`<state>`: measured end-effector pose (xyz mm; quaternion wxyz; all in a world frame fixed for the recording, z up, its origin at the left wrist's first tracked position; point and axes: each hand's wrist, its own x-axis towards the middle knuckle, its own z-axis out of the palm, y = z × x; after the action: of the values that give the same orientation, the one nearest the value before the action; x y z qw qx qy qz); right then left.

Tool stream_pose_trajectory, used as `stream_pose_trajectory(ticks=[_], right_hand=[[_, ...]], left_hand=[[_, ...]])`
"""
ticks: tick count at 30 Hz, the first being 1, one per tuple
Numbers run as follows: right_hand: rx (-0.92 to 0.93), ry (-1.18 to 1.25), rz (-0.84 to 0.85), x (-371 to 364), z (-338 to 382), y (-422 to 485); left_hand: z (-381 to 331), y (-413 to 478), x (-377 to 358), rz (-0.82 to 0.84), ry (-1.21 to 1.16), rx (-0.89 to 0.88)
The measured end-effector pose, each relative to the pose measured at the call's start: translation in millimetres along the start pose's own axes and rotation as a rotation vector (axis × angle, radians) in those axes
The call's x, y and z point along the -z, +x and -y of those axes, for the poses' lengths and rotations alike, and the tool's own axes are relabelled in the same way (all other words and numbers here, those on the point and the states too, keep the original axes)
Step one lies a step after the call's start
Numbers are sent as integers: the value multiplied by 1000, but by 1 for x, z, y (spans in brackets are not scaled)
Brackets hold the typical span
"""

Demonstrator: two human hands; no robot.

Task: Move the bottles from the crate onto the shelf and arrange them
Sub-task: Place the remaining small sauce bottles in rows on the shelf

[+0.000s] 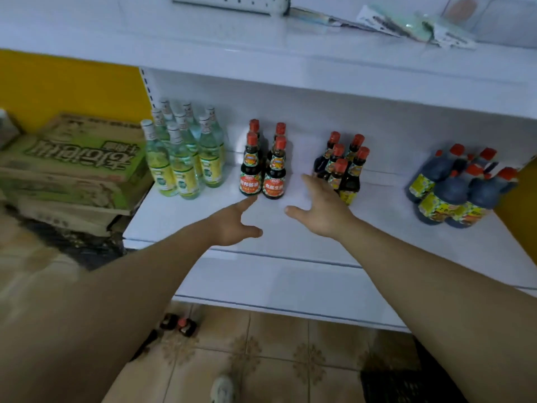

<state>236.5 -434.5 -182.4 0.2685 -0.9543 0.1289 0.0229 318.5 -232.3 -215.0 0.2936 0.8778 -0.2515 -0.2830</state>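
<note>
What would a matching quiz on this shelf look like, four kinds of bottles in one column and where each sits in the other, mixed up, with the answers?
Column one
1. clear pale-capped bottles
2. red-labelled dark bottles
3. large dark jugs
4. loose dark bottles

Column two
A. right end of the shelf
B. on the tiled floor under it
C. left end, next to the cardboard boxes
D. just past the fingertips of the left hand

Pairs: 1-C, 2-D, 3-A, 4-B
</note>
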Motion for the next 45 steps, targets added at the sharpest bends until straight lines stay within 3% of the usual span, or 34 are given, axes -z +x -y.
stream_pose_trajectory(ticks=[6,13,18,24,31,39,45], right_hand=[[89,-35,213,-66,51,-44],[156,-58,411,-173,127,-69],[123,-105,536,-266,183,-67],[54,-132,639,-390,216,-40],[11,-93,674,-527,155,14],[-225,-81,758,-694,0,89],[-176,77,782,-784,-61,113]], left_hand=[[77,-104,-14,50,-97,234],[198,-202,-24,-2,-127,427],[307,-240,-26,52,-217,565],[408,-234,-39,74,-345,573],[508,-163,-136,88,-420,667],[616,-6,-299,30,-493,696],[663,78,-379,-34,-555,728]])
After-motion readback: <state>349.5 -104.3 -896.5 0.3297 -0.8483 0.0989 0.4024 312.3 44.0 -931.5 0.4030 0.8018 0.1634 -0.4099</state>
